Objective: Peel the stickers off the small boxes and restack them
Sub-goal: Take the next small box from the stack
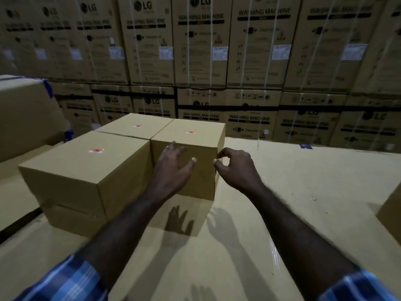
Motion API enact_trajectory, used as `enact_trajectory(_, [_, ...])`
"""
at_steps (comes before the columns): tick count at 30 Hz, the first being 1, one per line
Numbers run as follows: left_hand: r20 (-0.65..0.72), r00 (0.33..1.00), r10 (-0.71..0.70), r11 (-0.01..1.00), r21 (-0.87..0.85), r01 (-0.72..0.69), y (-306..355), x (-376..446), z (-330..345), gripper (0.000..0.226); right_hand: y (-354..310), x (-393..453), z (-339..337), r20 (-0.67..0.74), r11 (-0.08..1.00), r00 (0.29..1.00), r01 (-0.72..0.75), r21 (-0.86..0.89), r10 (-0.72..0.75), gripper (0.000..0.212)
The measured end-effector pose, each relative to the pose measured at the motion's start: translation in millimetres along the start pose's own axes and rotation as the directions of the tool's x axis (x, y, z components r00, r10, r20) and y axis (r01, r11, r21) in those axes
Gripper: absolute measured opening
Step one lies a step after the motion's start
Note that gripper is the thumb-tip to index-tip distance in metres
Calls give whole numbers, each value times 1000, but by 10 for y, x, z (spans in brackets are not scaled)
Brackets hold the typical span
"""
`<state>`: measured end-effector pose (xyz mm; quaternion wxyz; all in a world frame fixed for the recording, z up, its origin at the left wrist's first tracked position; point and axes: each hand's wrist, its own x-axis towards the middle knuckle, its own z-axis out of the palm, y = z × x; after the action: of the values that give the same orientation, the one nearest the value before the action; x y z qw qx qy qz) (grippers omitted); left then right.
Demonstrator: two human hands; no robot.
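Three small brown boxes stand together on a wide cardboard surface (282, 192). The near-left box (71, 170) carries an orange and white sticker (96, 150) on its top. The far-left box (134, 127) has a sticker (137, 126) too. The right box (195, 174) shows its sticker (191, 132) on top. My left hand (173, 168) lies with spread fingers against the front face of the right box. My right hand (236, 168) is at that box's front right corner edge, fingers curled, thumb and forefinger close together; whether they pinch anything I cannot tell.
Stacked large washing-machine cartons (217, 51) form a wall behind. A big brown carton with blue tape (26, 114) stands at the left. Another box corner (390, 213) shows at the right edge. A lower box (71, 220) lies under the near-left box.
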<state>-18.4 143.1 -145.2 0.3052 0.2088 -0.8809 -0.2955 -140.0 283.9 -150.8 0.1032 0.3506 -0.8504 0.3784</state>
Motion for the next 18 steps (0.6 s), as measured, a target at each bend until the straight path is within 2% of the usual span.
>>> enact_trajectory(10, [33, 999, 29, 997, 71, -32, -592, 1068, -6, 55, -132, 979, 669, -44, 976, 988, -154, -152, 149, 43])
enact_trajectory(14, [49, 999, -8, 997, 81, 4, -717, 1368, 111, 56, -81, 1256, 901, -18, 962, 980, -197, -189, 198, 47])
enact_trajectory(18, [100, 995, -17, 986, 167, 0, -819, 1568, 298, 57, 66, 1454, 1098, 41, 948, 971, -221, -230, 236, 52])
